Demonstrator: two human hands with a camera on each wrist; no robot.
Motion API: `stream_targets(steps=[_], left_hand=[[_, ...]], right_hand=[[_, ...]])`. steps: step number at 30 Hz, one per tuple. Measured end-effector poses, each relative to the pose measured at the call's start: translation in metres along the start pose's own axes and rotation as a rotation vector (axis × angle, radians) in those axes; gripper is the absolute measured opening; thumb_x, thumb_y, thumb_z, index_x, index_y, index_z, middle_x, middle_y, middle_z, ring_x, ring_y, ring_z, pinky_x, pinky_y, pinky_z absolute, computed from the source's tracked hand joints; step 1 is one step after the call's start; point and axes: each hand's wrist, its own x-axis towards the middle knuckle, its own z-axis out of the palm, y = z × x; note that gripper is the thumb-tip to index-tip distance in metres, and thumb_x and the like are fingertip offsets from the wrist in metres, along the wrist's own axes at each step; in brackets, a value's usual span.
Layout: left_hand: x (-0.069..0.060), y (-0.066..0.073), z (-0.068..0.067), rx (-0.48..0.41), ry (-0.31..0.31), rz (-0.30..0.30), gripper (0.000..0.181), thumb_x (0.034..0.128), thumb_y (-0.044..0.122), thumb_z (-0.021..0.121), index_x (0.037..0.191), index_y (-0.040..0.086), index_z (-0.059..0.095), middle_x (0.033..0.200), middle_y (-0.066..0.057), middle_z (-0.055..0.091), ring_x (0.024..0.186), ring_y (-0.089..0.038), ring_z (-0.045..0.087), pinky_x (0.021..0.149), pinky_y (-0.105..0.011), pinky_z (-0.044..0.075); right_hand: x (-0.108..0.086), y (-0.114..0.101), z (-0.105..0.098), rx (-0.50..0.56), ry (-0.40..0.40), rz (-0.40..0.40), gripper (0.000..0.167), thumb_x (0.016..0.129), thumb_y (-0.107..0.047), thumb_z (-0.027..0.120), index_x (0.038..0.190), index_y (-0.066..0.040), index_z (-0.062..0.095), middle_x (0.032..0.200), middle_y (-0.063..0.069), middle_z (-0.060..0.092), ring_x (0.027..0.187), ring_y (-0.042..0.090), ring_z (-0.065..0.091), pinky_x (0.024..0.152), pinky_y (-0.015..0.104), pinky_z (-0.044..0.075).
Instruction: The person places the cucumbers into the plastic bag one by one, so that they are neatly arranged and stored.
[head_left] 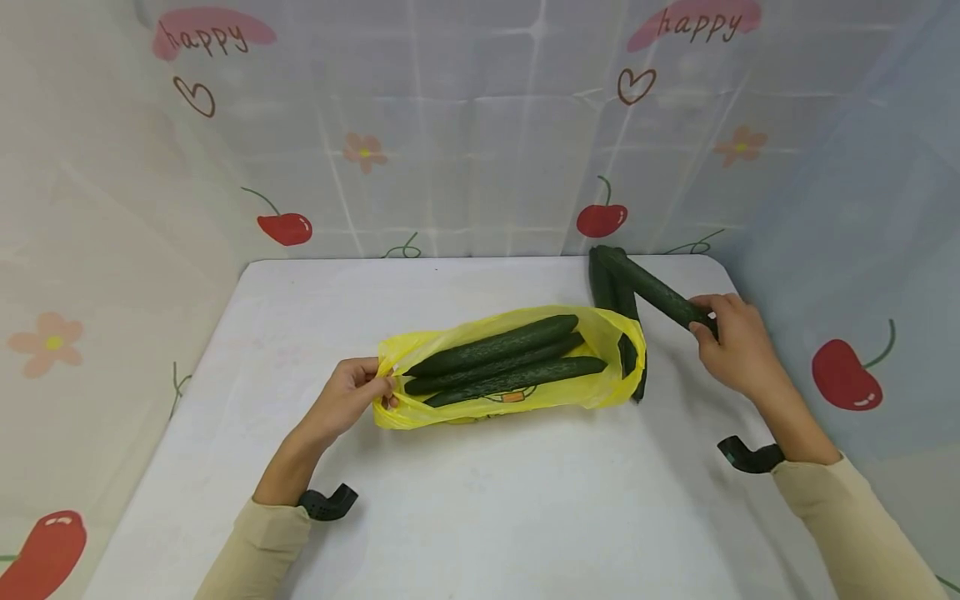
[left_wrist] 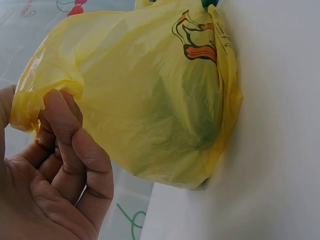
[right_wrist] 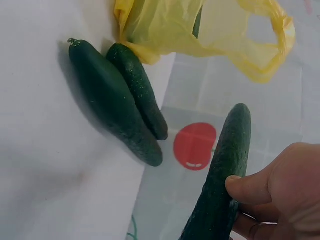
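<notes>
Patterned backdrop (head_left: 472,187): "happy" (head_left: 204,37) in brown script, upper left; second "happy" (head_left: 699,25), upper right; each across pink patch (head_left: 217,15). Yellow bag (left_wrist: 135,90), left wrist view: dark marks (left_wrist: 221,30) near edge, too small to read.

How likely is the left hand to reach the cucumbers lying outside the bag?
Probably not: the left hand pinches one end of the yellow bag, while those cucumbers lie by its other end.

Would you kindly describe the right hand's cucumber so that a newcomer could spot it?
On the white table, find the yellow bag. Beyond its right end, the right hand grips a dark green cucumber, the only one a hand holds.
</notes>
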Motion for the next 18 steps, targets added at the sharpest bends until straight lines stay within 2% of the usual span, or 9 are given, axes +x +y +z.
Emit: stream_targets(steps=[7, 11, 18], left_hand=[[0.001, 0.0, 0.0, -0.017, -0.001, 0.0, 0.024, 0.1033, 0.004, 0.056, 0.109, -0.018, 0.065, 0.079, 0.003, 0.069, 0.073, -0.01, 0.067, 0.071, -0.024, 0.06], [0.001, 0.0, 0.0, -0.018, 0.002, -0.002, 0.023, 0.1033, 0.004, 0.056, 0.109, -0.015, 0.066, 0.08, 0.003, 0.069, 0.073, -0.01, 0.067, 0.072, -0.024, 0.06], [0.0, 0.001, 0.001, -0.036, 0.004, 0.009, 0.02, 0.1029, 0.003, 0.056, 0.107, -0.013, 0.067, 0.079, 0.004, 0.069, 0.072, -0.009, 0.067, 0.071, -0.024, 0.061]], right_hand=[[-0.002, -0.017, -0.004, -0.063, 0.073, -0.052, 0.032, 0.103, 0.003, 0.059, 0.133, 0.014, 0.059, 0.122, 0.036, 0.059, 0.109, 0.052, 0.046, 0.091, 0.06, 0.032], [-0.005, -0.027, -0.006, -0.07, 0.092, -0.068, 0.032, 0.103, 0.003, 0.06, 0.134, 0.012, 0.06, 0.124, 0.034, 0.059, 0.11, 0.05, 0.045, 0.091, 0.059, 0.032], [-0.008, -0.049, -0.007, -0.092, 0.152, -0.153, 0.033, 0.101, 0.005, 0.064, 0.133, 0.007, 0.061, 0.124, 0.029, 0.06, 0.112, 0.048, 0.045, 0.09, 0.057, 0.034]])
